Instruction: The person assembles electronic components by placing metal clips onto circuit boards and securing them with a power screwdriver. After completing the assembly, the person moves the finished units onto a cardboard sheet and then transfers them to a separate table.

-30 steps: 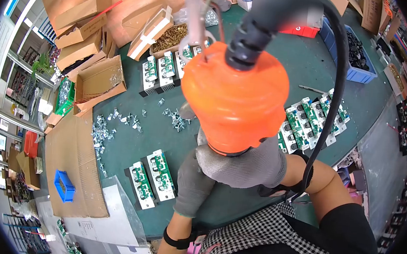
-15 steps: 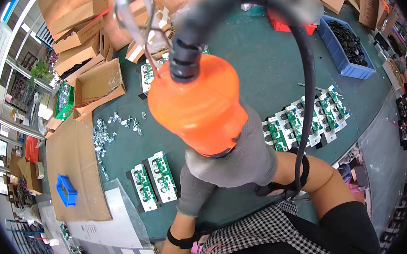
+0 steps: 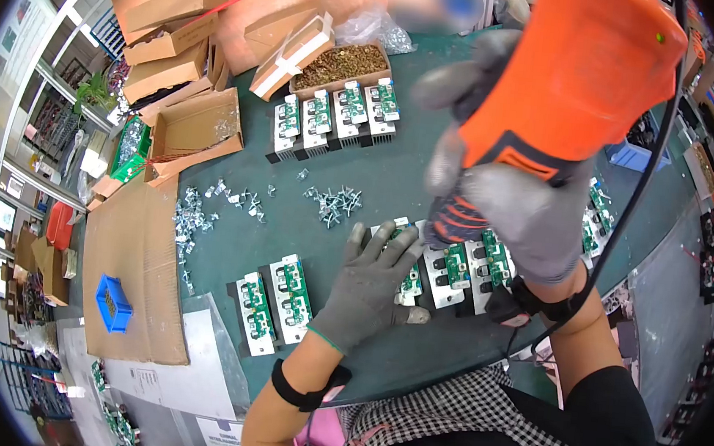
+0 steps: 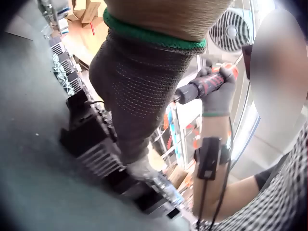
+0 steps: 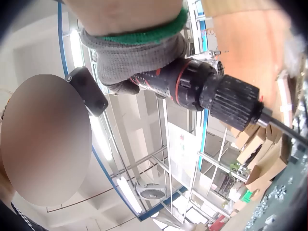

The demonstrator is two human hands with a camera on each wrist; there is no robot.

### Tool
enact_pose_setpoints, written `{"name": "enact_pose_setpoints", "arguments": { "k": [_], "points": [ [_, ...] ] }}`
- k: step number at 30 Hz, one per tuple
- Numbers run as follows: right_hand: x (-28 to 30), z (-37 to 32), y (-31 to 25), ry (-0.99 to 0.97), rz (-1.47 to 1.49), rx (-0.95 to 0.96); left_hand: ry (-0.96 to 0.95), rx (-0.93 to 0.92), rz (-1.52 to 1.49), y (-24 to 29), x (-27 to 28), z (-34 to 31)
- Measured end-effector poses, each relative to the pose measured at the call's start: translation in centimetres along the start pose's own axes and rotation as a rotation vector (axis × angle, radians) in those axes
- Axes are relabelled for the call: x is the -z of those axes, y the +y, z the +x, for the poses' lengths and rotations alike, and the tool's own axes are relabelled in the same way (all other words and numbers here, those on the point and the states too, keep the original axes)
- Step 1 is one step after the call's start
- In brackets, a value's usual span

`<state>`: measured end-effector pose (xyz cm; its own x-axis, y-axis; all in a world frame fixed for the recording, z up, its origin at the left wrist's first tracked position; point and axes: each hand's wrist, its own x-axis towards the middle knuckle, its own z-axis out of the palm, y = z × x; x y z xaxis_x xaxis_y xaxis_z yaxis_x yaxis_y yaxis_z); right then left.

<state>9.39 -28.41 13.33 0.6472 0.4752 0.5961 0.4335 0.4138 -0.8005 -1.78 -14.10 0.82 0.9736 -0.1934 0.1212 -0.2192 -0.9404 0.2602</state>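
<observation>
My right hand (image 3: 536,217) grips an orange and black power drill (image 3: 577,81), raised over the right part of the table. The right wrist view shows its black chuck (image 5: 236,98) with a metal bit (image 5: 281,127) in it. The gloved left hand (image 3: 364,292) rests on a green circuit board (image 3: 409,287) mounted on a heat sink, fingers stretched and spread, thumb at the near side. From the left wrist, black heat sink fins (image 4: 101,161) show below that hand. More white plates with green boards (image 3: 455,270) stand in a row beside it, partly behind the drill.
Loose screws (image 3: 333,206) lie in small heaps on the green table (image 3: 329,250). Two boards (image 3: 289,298) stand left of the left hand, several more at the back (image 3: 332,119) before a box of brass-coloured parts (image 3: 345,67). The drill's black cable (image 3: 629,221) hangs at the right.
The hands, close together beneath the drill before, are now apart. My right hand has carried the drill right and tilted it; my left hand has reached forward and right onto a board.
</observation>
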Motion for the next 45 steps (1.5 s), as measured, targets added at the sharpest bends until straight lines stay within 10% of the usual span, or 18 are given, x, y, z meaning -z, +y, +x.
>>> {"name": "enact_pose_setpoints", "arguments": {
  "k": [10, 14, 23, 28, 32, 38, 45],
  "points": [
    [4.7, -1.5, 1.1, 0.204, 0.031, 0.009, -0.191, 0.135, 0.278, -3.7, 6.4, -2.8],
    [4.2, -1.6, 0.9, 0.19, 0.026, -0.003, -0.118, 0.502, 0.169, -8.2, 4.2, 2.5],
    [5.4, -1.9, 1.5, 0.025, -0.086, 0.116, -0.363, 0.503, 0.235, -6.6, 0.3, 8.9],
    [4.2, -2.1, 0.7, 0.198, 0.284, -0.11, -0.279, 0.373, 0.407, -4.9, -0.4, 7.5],
    [5.0, -1.9, 0.6, 0.104, 0.068, 0.115, -0.071, 0.413, 0.346, -3.8, 0.5, 6.6],
    [5.1, -1.5, 1.2, 0.088, 0.482, 0.204, 0.208, 0.614, -1.223, -2.4, 2.3, 3.5],
    [3.8, -2.5, -0.3, 0.127, 0.631, 0.102, 0.19, 0.615, -1.857, 0.4, 0.7, 1.2]
  ]
}}
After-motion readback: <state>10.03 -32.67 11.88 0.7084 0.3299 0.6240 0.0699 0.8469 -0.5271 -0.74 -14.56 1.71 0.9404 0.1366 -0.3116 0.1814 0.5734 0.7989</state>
